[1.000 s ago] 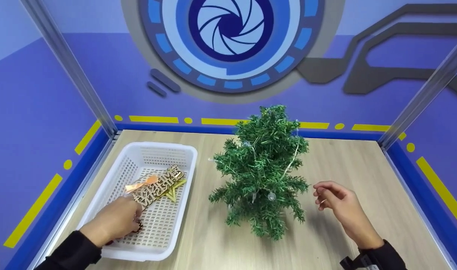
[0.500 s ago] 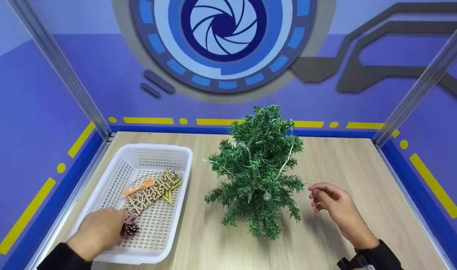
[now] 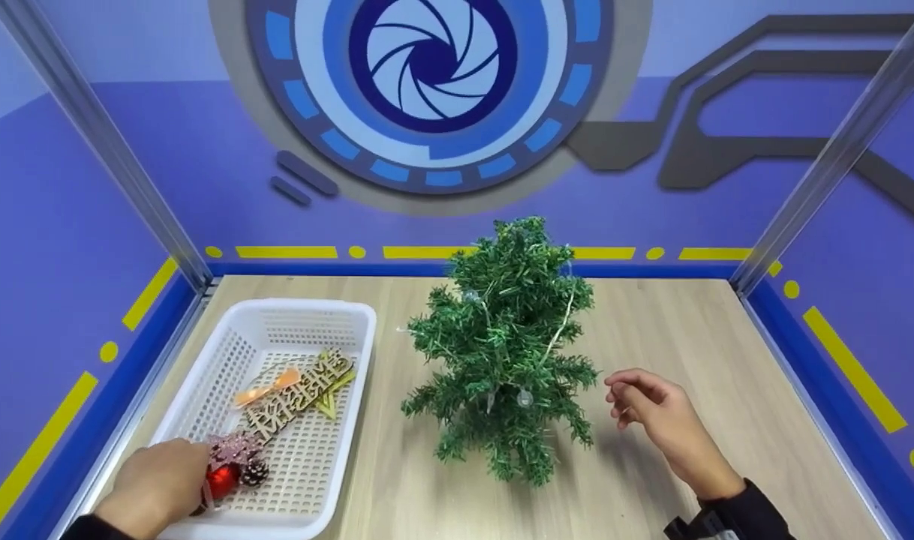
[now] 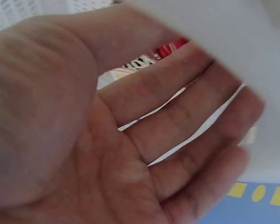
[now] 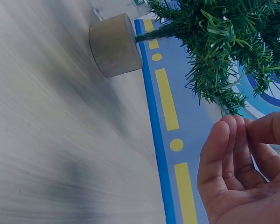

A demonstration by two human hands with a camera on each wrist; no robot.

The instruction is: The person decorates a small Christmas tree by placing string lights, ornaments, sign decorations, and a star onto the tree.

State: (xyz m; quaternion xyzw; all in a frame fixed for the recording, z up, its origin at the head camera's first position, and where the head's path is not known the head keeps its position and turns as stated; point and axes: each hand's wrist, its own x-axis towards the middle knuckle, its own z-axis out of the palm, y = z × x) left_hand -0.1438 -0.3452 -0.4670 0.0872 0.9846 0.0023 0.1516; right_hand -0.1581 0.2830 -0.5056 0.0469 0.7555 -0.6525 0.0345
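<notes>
My left hand [image 3: 160, 480] reaches down into the near-left corner of a white plastic basket [image 3: 371, 352]. Beside its fingers lie a shiny red ball ornament [image 3: 223, 480], a pink glittery snowflake [image 3: 234, 447] and a pinecone [image 3: 254, 472]. In the left wrist view a pale blurred surface covers the fingertips, so whether they pinch anything is hidden. My right hand [image 3: 656, 416] hovers right of a small green Christmas tree [image 3: 502, 337], its fingers loosely bent with nothing between them. The right wrist view shows the tree's round wooden base [image 5: 114, 46].
Farther back in the basket lie a wooden lettering sign [image 3: 299, 397], an orange bow [image 3: 268, 388] and a yellow-gold star [image 3: 328, 405]. A clear-bulb light string [image 3: 558, 330] hangs on the tree. Purple-blue walls [image 3: 397, 217] bound the wooden table [image 3: 652, 322] at the back and sides.
My left hand has shifted toward the basket's near-left corner, uncovering the pinecone, snowflake and red ball. My right hand keeps its pose beside the tree. The head view has shifted slightly.
</notes>
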